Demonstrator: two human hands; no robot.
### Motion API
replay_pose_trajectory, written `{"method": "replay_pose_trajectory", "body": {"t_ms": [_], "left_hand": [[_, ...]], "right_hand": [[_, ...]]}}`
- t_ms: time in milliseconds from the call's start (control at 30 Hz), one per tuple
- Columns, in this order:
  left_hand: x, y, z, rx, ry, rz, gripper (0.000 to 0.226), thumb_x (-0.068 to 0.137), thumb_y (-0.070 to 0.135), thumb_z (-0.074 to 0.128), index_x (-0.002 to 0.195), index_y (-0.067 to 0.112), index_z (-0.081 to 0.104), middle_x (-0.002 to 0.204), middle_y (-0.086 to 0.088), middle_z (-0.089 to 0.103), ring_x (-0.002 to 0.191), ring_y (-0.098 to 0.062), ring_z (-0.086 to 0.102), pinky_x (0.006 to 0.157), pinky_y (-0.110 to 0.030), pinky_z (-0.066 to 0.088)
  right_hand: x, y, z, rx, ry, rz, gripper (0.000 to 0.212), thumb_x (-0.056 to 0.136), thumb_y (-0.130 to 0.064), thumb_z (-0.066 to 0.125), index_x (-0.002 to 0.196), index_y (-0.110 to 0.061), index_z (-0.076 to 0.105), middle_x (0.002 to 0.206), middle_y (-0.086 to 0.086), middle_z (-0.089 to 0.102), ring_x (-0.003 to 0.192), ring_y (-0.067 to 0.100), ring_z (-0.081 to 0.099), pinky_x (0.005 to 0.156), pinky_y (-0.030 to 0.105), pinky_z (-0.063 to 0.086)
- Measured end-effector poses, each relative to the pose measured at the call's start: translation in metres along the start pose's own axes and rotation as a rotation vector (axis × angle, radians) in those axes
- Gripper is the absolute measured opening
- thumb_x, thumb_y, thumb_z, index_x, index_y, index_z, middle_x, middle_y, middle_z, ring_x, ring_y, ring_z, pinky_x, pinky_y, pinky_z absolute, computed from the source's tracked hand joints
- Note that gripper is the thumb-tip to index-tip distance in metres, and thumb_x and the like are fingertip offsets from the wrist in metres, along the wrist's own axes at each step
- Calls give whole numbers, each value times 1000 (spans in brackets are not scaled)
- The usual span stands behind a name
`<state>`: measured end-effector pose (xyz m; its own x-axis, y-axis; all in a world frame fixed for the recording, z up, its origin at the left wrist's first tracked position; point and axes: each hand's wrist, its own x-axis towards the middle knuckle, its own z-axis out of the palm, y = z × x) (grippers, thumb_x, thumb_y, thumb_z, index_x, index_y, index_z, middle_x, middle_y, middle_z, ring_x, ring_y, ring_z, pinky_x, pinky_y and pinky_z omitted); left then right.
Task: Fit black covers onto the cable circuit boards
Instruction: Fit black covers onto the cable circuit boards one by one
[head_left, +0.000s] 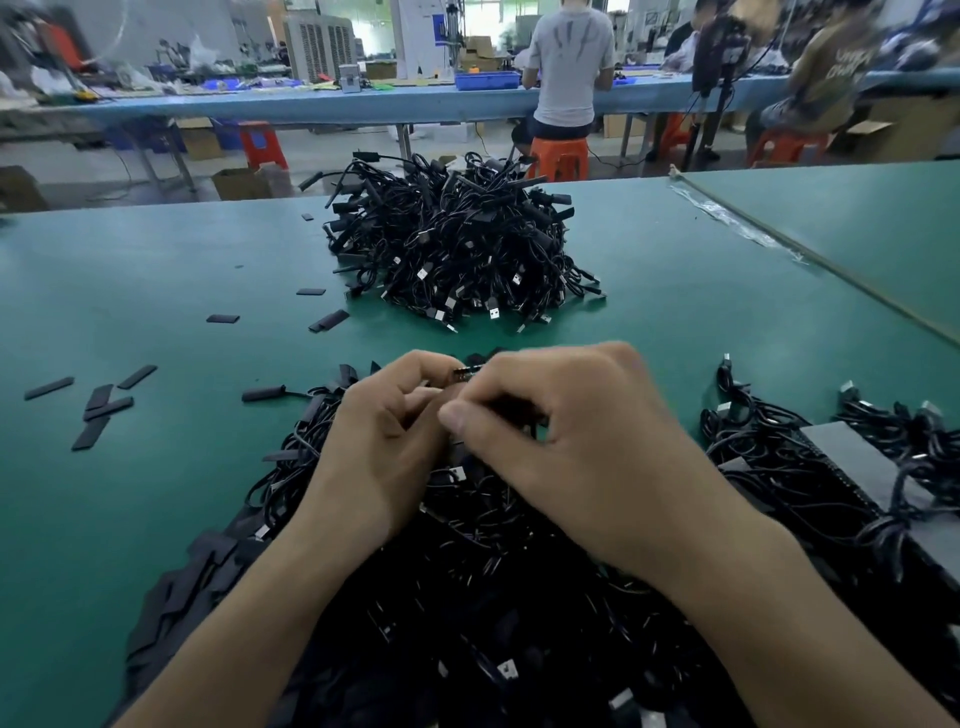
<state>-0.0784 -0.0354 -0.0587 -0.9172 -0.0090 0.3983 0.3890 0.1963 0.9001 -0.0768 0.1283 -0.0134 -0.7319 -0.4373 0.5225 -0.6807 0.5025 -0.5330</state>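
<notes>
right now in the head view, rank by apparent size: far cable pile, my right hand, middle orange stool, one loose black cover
1. far cable pile and right hand: about alike, the hand being nearer the camera, so unranked
2. middle orange stool, far back
3. loose black cover

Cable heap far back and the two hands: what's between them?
In the head view, only bare green mat lies between the cable heap and the left hand and right hand.
</notes>
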Motion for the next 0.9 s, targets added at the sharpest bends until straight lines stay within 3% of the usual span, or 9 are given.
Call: {"method": "replay_pose_trajectory", "body": {"t_ms": [67,133,200,267,300,433,633,767,900], "left_hand": [[0,-1,-3,23,-37,12,7,94,21,64,89,23,69,64,-6,67,55,-10,49,52,-21,39],[0,-2,-7,65,-75,13,7,92,34,63,93,33,70,73,-14,68,58,-18,45,54,-29,34],[0,-1,-8,90,-105,49,8,92,37,63,96,38,70,79,-13,71,57,-22,50,51,-36,38],[-1,1,-9,121,-127,97,10,92,42,64,99,38,71,81,-10,72,62,-33,59,56,-46,47],[-1,0,-9,138,-132,111,12,92,43,64,98,37,71,79,-6,72,64,-33,60,57,-44,48],[-1,-3,-9,98,-153,69,9,90,37,63,87,29,67,65,12,58,58,-3,46,54,-16,38],[-4,0,-10,-109,-175,10,13,80,41,71,81,30,64,70,12,55,63,-4,47,58,-13,41],[-4,-2,-11,-86,-166,10,46,69,62,79,73,20,61,64,11,52,59,-7,42,55,-13,36],[-3,-5,-15,-142,-178,-38,40,66,59,82,71,23,67,62,10,54,57,-6,43,54,-13,37]], "right_hand": [[1,2,-4,-117,145,-18,15,87,-38,67,86,-25,75,78,-11,67,80,15,59,72,39,49],[3,5,-8,-218,181,-30,13,85,-35,72,95,-28,74,88,-12,64,92,17,55,83,37,43],[4,9,-9,-265,86,-13,20,86,-37,72,105,-32,72,98,-15,62,100,14,54,90,36,35],[5,14,-8,-138,-23,51,18,87,-39,72,104,-33,72,94,-16,67,94,8,60,89,37,45],[5,16,-7,-23,-40,97,16,85,-37,74,100,-31,73,87,-15,70,87,4,64,83,36,51],[6,25,-5,320,-7,245,9,77,-24,83,80,-23,75,72,-7,73,68,3,68,68,25,57],[6,33,1,665,-67,336,10,74,-18,84,75,-13,75,71,8,73,66,12,63,65,25,52],[2,35,7,872,-177,351,12,70,-25,77,75,-14,74,74,6,72,71,12,64,69,20,53],[0,40,13,941,-207,383,13,73,-26,75,77,-13,74,73,-1,70,71,6,62,69,14,49]]}}
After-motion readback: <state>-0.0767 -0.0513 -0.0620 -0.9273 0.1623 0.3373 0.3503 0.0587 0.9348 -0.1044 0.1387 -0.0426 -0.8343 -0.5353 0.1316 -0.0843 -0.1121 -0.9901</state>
